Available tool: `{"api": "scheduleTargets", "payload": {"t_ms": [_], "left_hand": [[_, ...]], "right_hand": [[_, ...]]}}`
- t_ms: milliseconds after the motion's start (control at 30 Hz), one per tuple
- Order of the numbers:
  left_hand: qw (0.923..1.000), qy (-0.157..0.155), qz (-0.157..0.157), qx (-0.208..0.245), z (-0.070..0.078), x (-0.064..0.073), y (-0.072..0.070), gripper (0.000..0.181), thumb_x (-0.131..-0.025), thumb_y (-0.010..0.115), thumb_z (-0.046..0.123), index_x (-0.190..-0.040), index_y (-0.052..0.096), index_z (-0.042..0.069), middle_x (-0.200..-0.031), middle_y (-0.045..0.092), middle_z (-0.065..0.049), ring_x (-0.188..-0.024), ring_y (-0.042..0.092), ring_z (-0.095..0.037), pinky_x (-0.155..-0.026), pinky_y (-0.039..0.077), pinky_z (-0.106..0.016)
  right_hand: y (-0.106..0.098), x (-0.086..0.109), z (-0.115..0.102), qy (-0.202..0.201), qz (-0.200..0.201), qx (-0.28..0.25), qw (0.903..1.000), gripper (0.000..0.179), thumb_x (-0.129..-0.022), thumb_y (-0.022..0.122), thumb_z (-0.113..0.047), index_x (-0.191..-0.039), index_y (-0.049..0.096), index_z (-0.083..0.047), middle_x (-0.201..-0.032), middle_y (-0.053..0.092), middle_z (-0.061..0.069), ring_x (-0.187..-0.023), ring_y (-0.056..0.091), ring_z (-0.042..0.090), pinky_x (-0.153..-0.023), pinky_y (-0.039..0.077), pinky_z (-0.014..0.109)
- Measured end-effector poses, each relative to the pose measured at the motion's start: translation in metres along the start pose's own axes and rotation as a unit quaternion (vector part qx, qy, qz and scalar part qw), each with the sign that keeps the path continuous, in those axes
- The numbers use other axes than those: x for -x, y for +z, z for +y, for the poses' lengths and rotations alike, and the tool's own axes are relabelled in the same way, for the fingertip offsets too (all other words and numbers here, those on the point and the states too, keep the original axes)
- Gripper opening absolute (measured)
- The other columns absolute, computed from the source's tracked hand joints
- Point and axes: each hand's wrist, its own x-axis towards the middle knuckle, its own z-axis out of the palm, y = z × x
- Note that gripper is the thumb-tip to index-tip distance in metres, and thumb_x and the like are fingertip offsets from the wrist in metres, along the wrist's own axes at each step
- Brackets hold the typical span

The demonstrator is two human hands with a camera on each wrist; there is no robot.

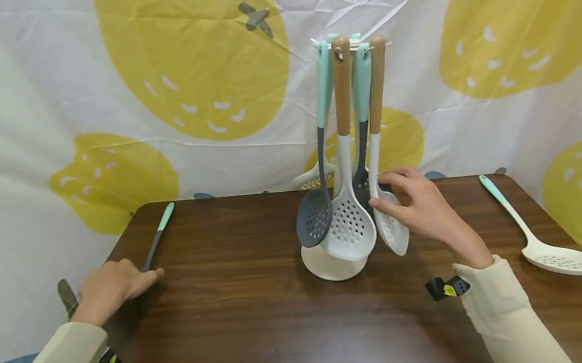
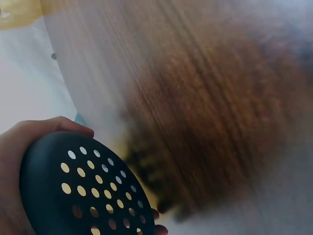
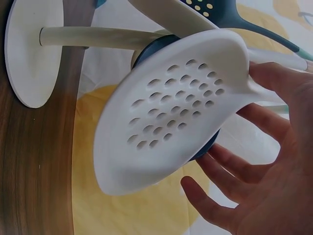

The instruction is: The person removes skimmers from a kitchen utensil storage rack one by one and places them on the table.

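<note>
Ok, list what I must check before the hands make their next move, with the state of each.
1. Right hand has a grip: ok, thumb and finger pinch the neck of the white spatula.
2. Spatula free of its hook: cannot tell, its handle top is up at the hooks.
3. Room around the spatula: not ok, the white spoon hangs close beside it.
4. Stand steady: upright on the table, but firmness cannot tell.
5. Left hand has a grip: ok, it holds the dark spoon by its head.
</note>
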Motion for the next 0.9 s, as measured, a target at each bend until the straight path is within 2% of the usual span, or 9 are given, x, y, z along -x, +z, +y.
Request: {"api": "scheduleTargets", "payload": {"t_ms": [200, 367, 500, 733, 900], "left_hand": [[0.9988, -0.042, -0.002, -0.025, 0.013, -0.005, -0.001, 0.1, -0.093, 0.043, 0.077, -0.131, 0.059, -0.015, -0.128, 0.056, -0.047, -0.101, 0.061, -0.064, -0.08, 0.05, -0.074], [0.9978, -0.057, -0.006, -0.034, 0.025, -0.01, 0.0, 0.1, -0.092, 0.043, 0.077, -0.135, 0.056, -0.013, -0.126, 0.058, -0.045, -0.095, 0.063, -0.059, -0.073, 0.051, -0.067], [0.9967, -0.069, -0.012, -0.04, 0.031, -0.012, -0.001, 0.099, -0.092, 0.045, 0.076, -0.136, 0.056, -0.012, -0.127, 0.057, -0.045, -0.097, 0.062, -0.058, -0.072, 0.051, -0.065], [0.997, -0.061, -0.036, -0.034, 0.035, -0.009, -0.005, 0.108, -0.087, 0.049, 0.082, -0.139, 0.052, -0.014, -0.132, 0.052, -0.047, -0.104, 0.059, -0.062, -0.075, 0.051, -0.068], [0.9975, -0.055, -0.031, -0.031, 0.037, -0.01, -0.004, 0.109, -0.087, 0.05, 0.08, -0.138, 0.051, -0.016, -0.137, 0.047, -0.049, -0.112, 0.055, -0.066, -0.079, 0.05, -0.073]], "right_hand": [[0.002, -0.001, -0.001, -0.025, 0.038, 0.002, 0.999, 0.037, -0.094, 0.076, -0.022, -0.126, 0.07, -0.004, -0.13, 0.062, 0.019, -0.116, 0.06, 0.038, -0.094, 0.049, 0.057], [0.003, -0.001, 0.0, -0.043, 0.072, 0.0, 0.9965, 0.03, -0.092, 0.077, -0.016, -0.119, 0.072, -0.003, -0.123, 0.066, 0.017, -0.106, 0.063, 0.034, -0.086, 0.051, 0.049], [0.004, -0.001, 0.0, -0.041, 0.081, -0.006, 0.9959, 0.033, -0.092, 0.077, -0.014, -0.122, 0.07, -0.002, -0.123, 0.067, 0.017, -0.111, 0.064, 0.035, -0.089, 0.054, 0.05], [0.004, -0.002, -0.001, -0.043, 0.087, -0.03, 0.9948, 0.034, -0.093, 0.076, -0.011, -0.123, 0.067, 0.001, -0.117, 0.068, 0.019, -0.108, 0.066, 0.034, -0.09, 0.057, 0.053], [0.005, -0.002, -0.001, -0.04, 0.079, -0.021, 0.9958, 0.036, -0.092, 0.077, -0.013, -0.125, 0.067, -0.001, -0.115, 0.069, 0.016, -0.104, 0.067, 0.03, -0.085, 0.057, 0.044]]}}
